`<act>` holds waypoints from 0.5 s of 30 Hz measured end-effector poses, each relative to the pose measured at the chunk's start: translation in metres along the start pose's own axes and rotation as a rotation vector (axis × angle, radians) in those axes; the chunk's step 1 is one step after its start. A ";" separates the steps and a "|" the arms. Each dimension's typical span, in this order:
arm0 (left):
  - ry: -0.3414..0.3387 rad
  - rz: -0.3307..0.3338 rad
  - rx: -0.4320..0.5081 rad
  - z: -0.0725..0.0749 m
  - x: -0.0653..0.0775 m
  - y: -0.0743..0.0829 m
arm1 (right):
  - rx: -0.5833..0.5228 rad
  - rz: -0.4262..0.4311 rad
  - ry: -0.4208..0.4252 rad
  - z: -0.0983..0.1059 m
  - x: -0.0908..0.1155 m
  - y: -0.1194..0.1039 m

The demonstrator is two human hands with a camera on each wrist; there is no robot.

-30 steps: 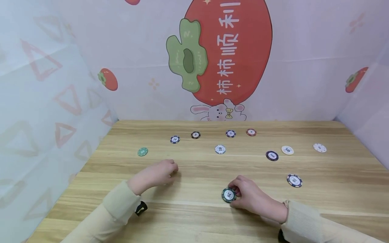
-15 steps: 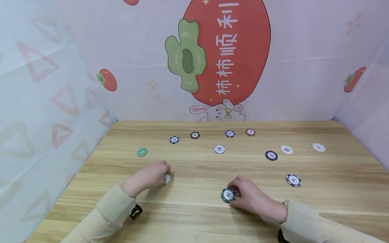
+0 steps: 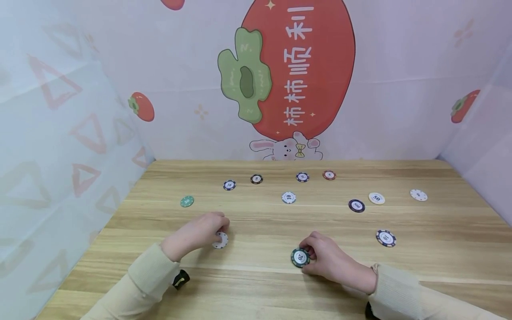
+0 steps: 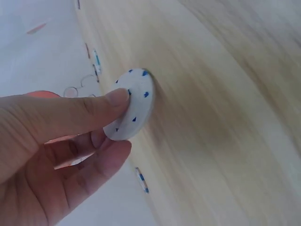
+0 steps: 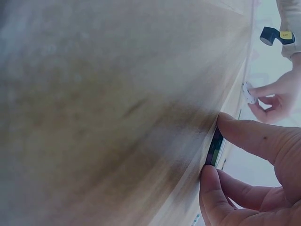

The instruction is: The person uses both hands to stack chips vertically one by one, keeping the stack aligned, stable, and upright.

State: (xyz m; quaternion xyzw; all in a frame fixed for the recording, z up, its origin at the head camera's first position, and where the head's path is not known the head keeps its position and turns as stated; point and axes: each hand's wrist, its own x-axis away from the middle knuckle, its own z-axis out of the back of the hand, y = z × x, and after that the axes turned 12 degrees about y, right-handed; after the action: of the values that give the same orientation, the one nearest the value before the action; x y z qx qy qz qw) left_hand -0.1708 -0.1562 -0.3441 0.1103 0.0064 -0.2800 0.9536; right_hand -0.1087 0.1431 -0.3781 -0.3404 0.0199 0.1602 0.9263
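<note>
Poker chips are counted at twelve, ten of them spread flat over one wood-grain table. One white chip with blue marks is pinched narrowly by the left hand; whether the table is touched by it cannot be told. One dark green 20 chip, well to its right, is held by its edges in the right hand. One red chip is seen near the far edge.
</note>
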 end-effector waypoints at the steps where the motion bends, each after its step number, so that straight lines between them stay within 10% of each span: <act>1: 0.005 -0.027 0.004 0.000 0.000 0.001 | -0.001 -0.002 -0.001 0.000 0.000 0.000; 6: 0.018 -0.135 0.058 0.002 -0.002 0.005 | 0.000 0.002 -0.001 0.000 0.000 0.000; 15: -0.021 -0.144 0.195 -0.001 -0.008 0.011 | 0.011 0.013 0.002 0.000 0.000 0.000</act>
State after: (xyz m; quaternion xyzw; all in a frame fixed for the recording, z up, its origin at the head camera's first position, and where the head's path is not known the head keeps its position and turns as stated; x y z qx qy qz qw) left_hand -0.1713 -0.1429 -0.3420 0.1987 -0.0230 -0.3482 0.9159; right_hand -0.1089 0.1433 -0.3781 -0.3355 0.0239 0.1656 0.9271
